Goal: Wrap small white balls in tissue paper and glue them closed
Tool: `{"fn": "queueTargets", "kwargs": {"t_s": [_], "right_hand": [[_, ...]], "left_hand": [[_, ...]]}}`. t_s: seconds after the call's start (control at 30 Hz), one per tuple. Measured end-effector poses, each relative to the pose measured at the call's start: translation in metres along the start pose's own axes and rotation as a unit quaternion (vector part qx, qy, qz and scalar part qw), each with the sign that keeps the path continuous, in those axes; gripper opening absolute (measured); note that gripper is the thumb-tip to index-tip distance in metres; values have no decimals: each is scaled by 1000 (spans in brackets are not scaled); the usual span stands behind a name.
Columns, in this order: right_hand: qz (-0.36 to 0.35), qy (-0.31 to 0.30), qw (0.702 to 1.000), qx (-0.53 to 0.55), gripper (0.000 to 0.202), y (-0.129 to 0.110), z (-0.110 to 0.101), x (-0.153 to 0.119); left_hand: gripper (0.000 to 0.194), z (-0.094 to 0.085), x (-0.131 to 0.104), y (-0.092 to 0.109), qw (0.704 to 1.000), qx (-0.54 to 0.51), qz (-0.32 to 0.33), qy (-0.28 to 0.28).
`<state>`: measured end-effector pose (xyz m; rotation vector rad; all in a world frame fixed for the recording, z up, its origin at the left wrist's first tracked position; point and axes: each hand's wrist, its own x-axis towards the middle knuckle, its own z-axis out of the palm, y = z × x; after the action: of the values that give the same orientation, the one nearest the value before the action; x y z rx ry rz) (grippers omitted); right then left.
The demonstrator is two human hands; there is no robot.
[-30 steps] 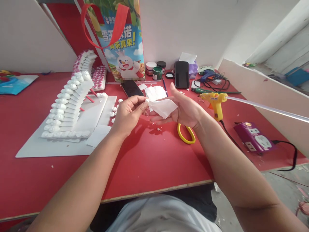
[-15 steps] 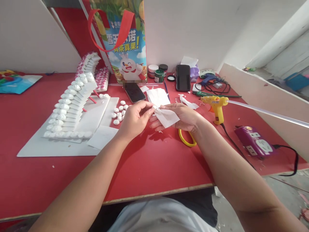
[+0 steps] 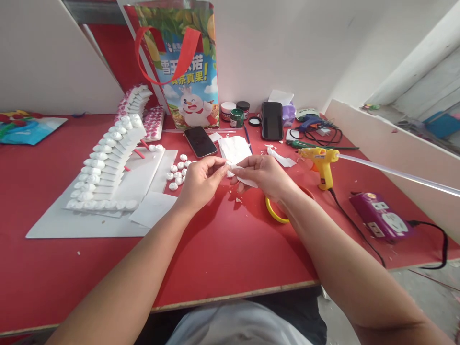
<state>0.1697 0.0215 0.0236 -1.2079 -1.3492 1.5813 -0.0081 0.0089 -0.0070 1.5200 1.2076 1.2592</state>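
Both my hands meet over the middle of the red table, pinching one strip of thin white paper (image 3: 247,180). My left hand (image 3: 201,181) is closed on its rolled end with thumb and forefinger. My right hand (image 3: 268,176) grips the strip close by, its palm turned down over part of it. Just beyond the fingers lies a stack of white tissue squares (image 3: 235,148). Several small white paper rosettes (image 3: 174,177) sit left of my left hand. Yellow-handled scissors (image 3: 276,213) lie partly under my right wrist.
A curved white model covered in rosettes (image 3: 94,165) stands on a white board (image 3: 46,225) at left. On the right are a yellow glue gun (image 3: 322,163) and a purple power box (image 3: 381,215). Phones (image 3: 201,141), paint jars (image 3: 237,117) and a printed bag (image 3: 192,72) stand behind.
My right hand has turned from palm up to palm down over the strip, whose loose end is now mostly covered. My left hand keeps its pinch. The view has tilted slightly up.
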Motion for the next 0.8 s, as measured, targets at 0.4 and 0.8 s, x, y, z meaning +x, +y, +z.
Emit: {"fn": "queueTargets", "kwargs": {"t_s": [0.4, 0.8], "right_hand": [[-146, 103, 982, -64, 23, 2, 24, -17], [-183, 18, 973, -141, 20, 1, 7, -12]], "left_hand": [[29, 15, -13, 11, 950, 198, 212, 113], [27, -6, 0, 5, 995, -78, 1, -68]]}}
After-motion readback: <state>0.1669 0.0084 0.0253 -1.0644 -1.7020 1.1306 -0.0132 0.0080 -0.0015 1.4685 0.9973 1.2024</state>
